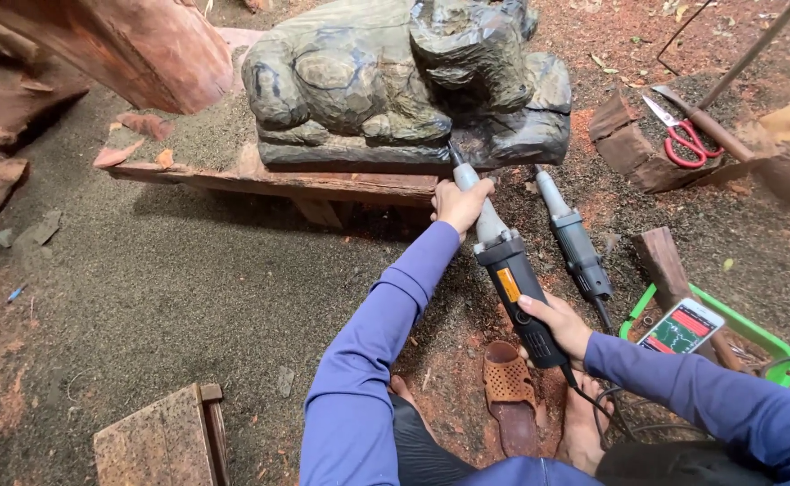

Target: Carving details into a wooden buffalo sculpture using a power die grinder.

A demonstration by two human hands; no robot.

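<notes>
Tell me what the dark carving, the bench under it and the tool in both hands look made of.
Carving: probably wood, rough, dark grey, with gouged facets. Bench: reddish raw timber, dusty. Tool: black plastic-looking body with a grey, likely metal neck, held by the left hand and right hand.

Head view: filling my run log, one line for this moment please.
left hand: grips grinder neck | right hand: holds its body | tip: at carving base

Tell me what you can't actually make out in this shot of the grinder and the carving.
Head view:
- Tip of the held grinder: lost in shadow against the dark carving.
- Left hand fingers: wrapped behind the grinder's neck.
- Right hand palm: hidden under the tool body.
- Phone screen: too small.
- Red log: cut off by the top edge.
</notes>
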